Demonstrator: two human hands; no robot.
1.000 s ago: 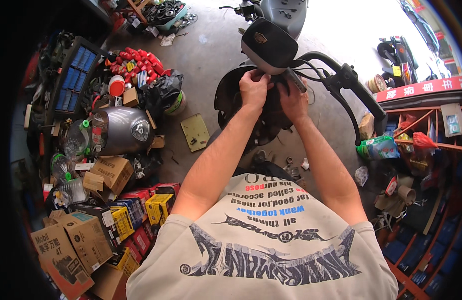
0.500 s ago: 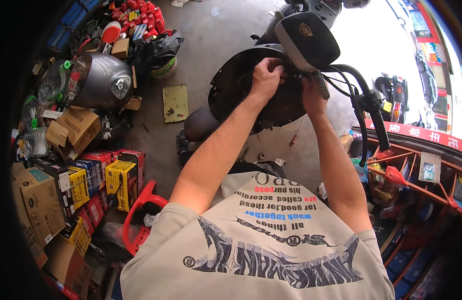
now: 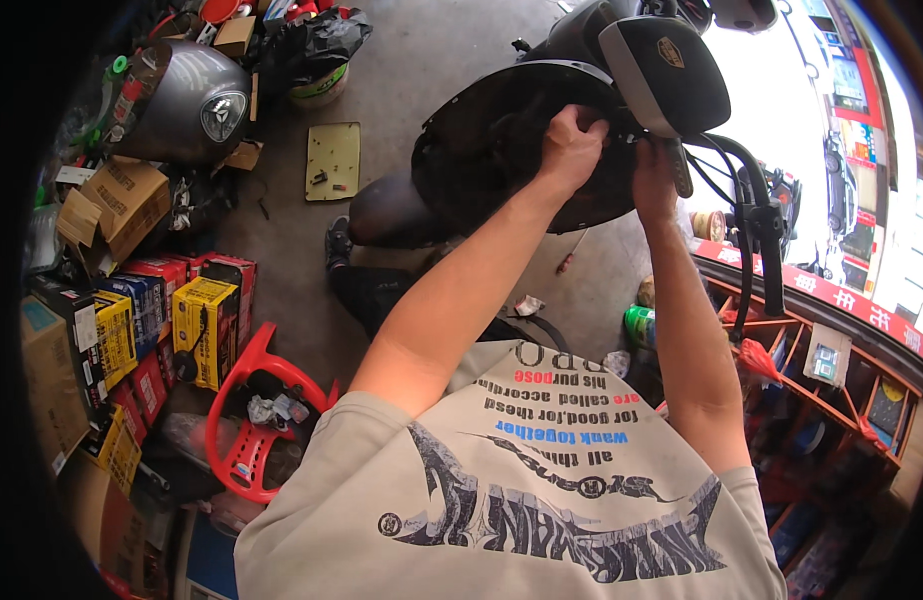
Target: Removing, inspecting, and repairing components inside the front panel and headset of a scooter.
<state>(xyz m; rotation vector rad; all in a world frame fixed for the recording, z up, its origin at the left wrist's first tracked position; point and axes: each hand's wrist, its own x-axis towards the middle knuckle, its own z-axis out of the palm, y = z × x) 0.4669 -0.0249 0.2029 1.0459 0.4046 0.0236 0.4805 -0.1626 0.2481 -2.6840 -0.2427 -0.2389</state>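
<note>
See black shell (image 3: 482, 165), 12–1 o'clock: prob. stiff, light plastic; take by rim. Can't tell fingers' hold, L hand (image 3: 572, 155) or R hand (image 3: 655, 188).

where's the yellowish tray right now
In the head view, the yellowish tray lies on the floor, left of the black shell and just below the bucket.

Black, rounded, hollow panel (image 3: 477, 155)
</note>
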